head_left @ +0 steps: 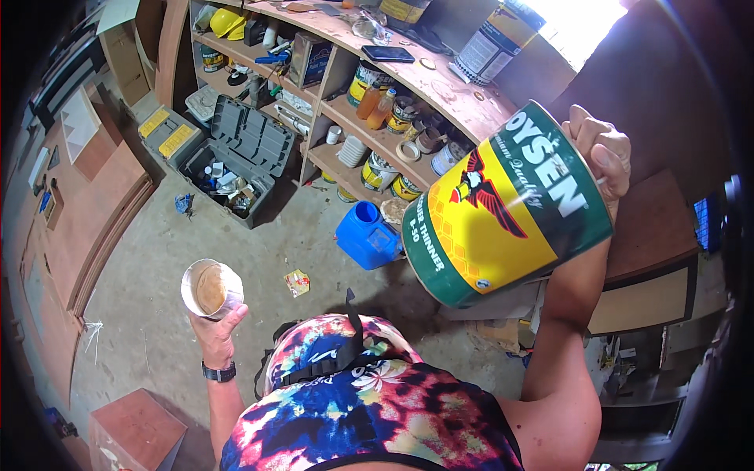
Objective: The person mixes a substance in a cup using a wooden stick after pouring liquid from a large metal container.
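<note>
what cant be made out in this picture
Head view: inside of the large can, hidden by its own wall.
Head view: part of the left hand, hidden behind the white cup.
Head view: small contents of the grey toolbox, too small to identify.

The cup [235,290] sits in your left fingers [233,315], the can [510,208] left of your right fingers [602,147]; the toolbox [251,129] lies beyond the left, the jug [365,238] between.

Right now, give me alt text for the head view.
The right hand holds a tilted green and yellow can, the left hand a white cup. Beyond, a blue jug and an open toolbox are on the floor near cluttered shelves.
</note>
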### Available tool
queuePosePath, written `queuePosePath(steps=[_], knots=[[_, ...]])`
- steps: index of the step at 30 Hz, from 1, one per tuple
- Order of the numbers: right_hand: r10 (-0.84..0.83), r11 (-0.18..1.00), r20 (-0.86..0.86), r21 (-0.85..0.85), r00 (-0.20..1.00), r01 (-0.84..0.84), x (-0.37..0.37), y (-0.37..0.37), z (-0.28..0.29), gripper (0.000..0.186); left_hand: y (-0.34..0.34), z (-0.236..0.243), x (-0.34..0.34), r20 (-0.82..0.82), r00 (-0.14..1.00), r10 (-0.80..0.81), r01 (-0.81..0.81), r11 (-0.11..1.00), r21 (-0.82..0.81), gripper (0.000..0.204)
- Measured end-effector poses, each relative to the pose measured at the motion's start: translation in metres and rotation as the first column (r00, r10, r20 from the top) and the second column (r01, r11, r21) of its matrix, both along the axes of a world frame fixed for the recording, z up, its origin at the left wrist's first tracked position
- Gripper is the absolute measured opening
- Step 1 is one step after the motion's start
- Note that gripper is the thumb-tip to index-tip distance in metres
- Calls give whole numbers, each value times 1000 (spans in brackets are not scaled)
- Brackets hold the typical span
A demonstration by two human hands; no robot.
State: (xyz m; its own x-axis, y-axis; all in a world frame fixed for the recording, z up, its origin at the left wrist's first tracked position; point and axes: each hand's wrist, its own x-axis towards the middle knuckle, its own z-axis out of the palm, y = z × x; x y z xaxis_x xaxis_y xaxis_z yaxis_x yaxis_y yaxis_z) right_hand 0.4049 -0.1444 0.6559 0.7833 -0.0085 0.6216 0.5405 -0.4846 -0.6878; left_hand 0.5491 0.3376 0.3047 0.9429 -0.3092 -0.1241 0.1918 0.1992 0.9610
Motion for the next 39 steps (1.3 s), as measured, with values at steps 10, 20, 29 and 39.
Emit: queuePosePath(steps=[10,20,29,39], knots=[[-532,675,-66,-636,844,375,-20,-7,17,47,-7,-4,-6,59,998,27,-28,1000,10,82],[-848,513,-183,-517,497,686,-45,-81,46,52,-7,-28,0,51,998,46,-47,999,13,82],[-674,735,-274,-345,686,584,-80,-34,-21,18,-55,-9,-19,71,998,-3,3,1000,-4,67],[-676,704,-625,-393,390,591,-156,-14,-250,25,-96,5,-19,53,992,-116,117,993,-15,69]])
